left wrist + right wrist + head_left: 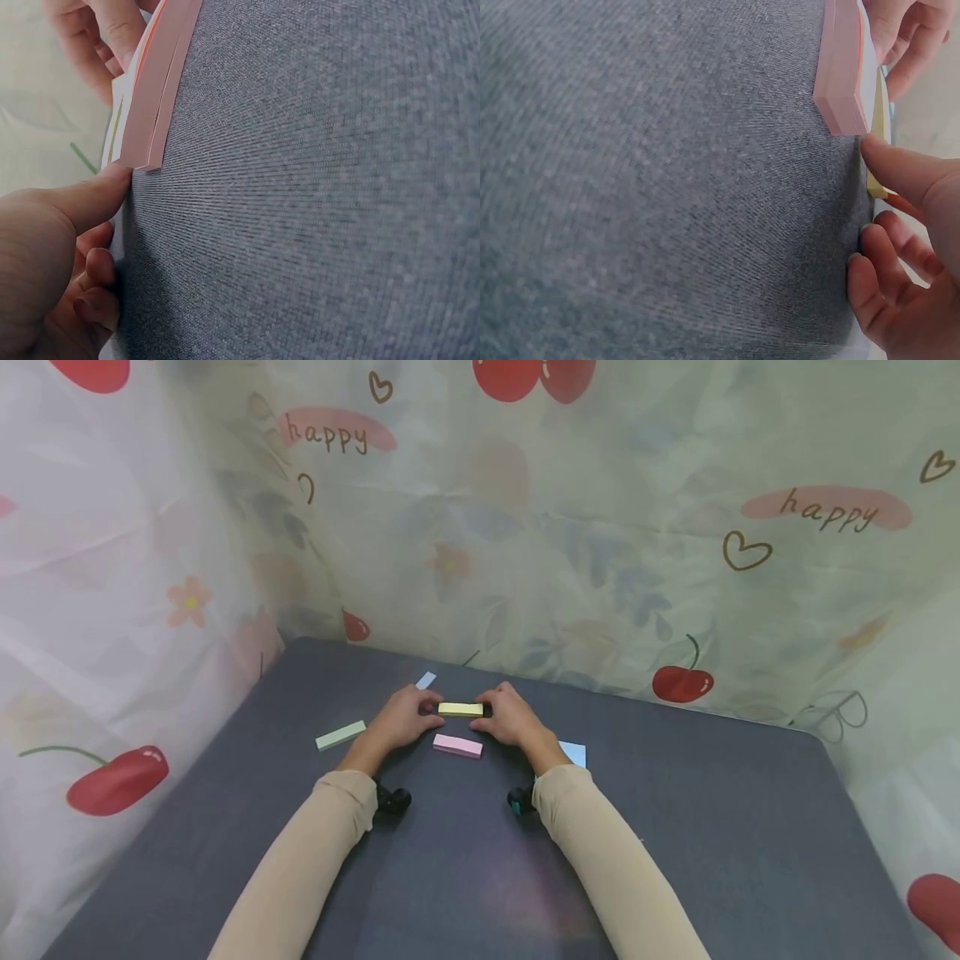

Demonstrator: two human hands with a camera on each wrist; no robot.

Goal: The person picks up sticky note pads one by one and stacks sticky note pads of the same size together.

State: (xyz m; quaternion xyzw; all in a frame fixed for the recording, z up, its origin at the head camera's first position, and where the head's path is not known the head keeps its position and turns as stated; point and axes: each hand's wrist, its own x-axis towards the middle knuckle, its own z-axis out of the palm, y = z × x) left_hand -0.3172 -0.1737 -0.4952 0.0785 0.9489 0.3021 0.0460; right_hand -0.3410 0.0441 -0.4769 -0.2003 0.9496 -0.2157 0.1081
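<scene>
A narrow yellow sticky-note pad (461, 709) lies crosswise between the two hands. My left hand (401, 717) has its thumb and fingers around the left end, and my right hand (513, 717) pinches the right end. In the right wrist view the yellow end (877, 182) shows between the right thumb and fingers. Nearer to me, a pink sticky-note pad (457, 746) rests on the table, parallel to the yellow one. From the left wrist, that pink pad (152, 105) hides most of what lies behind it.
The dark grey table (720, 827) meets a printed curtain (450, 527) at its back edge. A pale green strip (341, 735) lies left of the left hand. Behind that hand is a light blue strip (426, 680). A light blue piece (574, 753) is partly covered by the right forearm.
</scene>
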